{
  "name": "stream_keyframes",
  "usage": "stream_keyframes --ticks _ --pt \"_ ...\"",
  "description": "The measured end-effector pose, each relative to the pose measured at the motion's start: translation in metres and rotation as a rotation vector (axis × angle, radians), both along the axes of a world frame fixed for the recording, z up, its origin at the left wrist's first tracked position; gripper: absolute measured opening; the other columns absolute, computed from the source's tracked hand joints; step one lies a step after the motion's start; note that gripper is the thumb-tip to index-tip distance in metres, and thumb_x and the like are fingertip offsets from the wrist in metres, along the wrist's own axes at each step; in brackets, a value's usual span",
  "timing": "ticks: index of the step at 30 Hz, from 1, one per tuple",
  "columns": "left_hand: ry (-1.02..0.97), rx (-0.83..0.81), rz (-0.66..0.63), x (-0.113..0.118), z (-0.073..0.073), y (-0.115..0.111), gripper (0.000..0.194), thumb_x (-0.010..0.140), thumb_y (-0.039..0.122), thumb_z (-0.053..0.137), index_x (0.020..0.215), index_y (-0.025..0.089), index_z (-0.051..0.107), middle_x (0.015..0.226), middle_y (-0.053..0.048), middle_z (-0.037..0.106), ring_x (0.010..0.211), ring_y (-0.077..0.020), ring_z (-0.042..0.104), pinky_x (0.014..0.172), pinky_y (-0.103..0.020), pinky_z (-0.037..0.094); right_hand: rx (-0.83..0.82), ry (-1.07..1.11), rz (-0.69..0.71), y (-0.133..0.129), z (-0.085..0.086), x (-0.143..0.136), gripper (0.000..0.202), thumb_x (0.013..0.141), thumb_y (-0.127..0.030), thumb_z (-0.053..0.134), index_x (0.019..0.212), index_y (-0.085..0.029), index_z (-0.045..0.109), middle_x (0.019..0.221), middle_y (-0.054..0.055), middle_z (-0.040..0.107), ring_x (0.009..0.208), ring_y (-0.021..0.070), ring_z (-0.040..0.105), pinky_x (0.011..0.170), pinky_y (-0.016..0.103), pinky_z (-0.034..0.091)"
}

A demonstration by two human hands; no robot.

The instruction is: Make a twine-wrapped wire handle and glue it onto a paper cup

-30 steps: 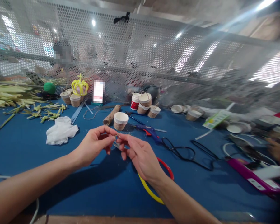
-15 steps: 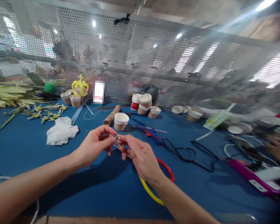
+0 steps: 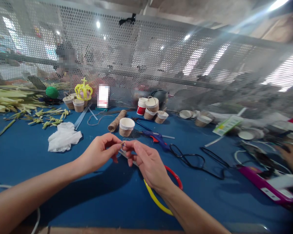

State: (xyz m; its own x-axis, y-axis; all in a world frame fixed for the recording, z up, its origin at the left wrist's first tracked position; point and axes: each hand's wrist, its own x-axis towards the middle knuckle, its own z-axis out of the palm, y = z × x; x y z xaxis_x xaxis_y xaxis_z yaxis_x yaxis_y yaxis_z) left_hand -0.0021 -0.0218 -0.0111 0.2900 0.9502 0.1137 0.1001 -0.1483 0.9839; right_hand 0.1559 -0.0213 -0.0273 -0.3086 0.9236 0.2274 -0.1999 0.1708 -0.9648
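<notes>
My left hand (image 3: 100, 152) and my right hand (image 3: 146, 162) meet fingertip to fingertip above the blue table (image 3: 92, 198). Between them they pinch a tiny pale piece (image 3: 123, 143), too small to identify. A thin light strip (image 3: 124, 153) shows just under the fingers. Behind the hands stands a twine-wrapped paper cup (image 3: 126, 126) with a twine spool (image 3: 116, 120) lying beside it. A red and yellow hoop (image 3: 166, 191) lies under my right wrist.
A blue glue gun (image 3: 156, 136) and black scissors (image 3: 185, 158) lie to the right. White crumpled plastic (image 3: 63, 136), green leaf strips (image 3: 19, 104), a yellow crown (image 3: 83, 91) and several cups sit at the back. Another person's hand (image 3: 291, 159) works at far right. A perforated metal screen (image 3: 161, 65) stands behind.
My hands have stayed pinched together in nearly the same spot, shifting only slightly. The other person's hand at far right moved a little.
</notes>
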Motion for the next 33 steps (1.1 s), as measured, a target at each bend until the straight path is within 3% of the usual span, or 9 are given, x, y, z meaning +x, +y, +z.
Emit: stream_keyframes --ticks 7,26,33 --pt "-0.036 -0.006 -0.019 -0.0013 0.0004 0.0 0.016 0.071 0.026 0.055 0.066 0.014 0.048 0.062 0.004 0.05 0.051 -0.0065 0.049 0.047 -0.02 0.045 -0.005 -0.016 0.022 0.0001 -0.0004 -0.0002 0.026 0.082 -0.034 0.047 0.091 -0.019 0.066 0.073 0.004 0.054 0.064 0.0109 0.048 0.05 0.024 0.039" --pt "-0.073 -0.105 -0.033 -0.0008 0.0 0.0014 0.022 0.067 0.028 0.061 0.064 0.015 0.043 0.051 0.005 0.052 0.043 -0.0056 0.048 0.041 -0.018 0.042 0.013 -0.033 0.05 -0.0004 -0.0016 0.0002 0.027 0.081 -0.036 0.047 0.091 -0.02 0.066 0.074 0.004 0.054 0.064 0.0114 0.047 0.049 0.024 0.04" --pt "-0.029 -0.135 -0.119 -0.0015 -0.0023 -0.0007 0.021 0.074 0.031 0.054 0.07 0.017 0.038 0.041 0.009 0.044 0.031 -0.003 0.035 0.031 -0.014 0.025 -0.003 -0.03 0.052 -0.0013 -0.0004 -0.0017 0.027 0.081 -0.036 0.047 0.091 -0.02 0.067 0.077 0.005 0.054 0.069 0.0132 0.047 0.05 0.024 0.041"
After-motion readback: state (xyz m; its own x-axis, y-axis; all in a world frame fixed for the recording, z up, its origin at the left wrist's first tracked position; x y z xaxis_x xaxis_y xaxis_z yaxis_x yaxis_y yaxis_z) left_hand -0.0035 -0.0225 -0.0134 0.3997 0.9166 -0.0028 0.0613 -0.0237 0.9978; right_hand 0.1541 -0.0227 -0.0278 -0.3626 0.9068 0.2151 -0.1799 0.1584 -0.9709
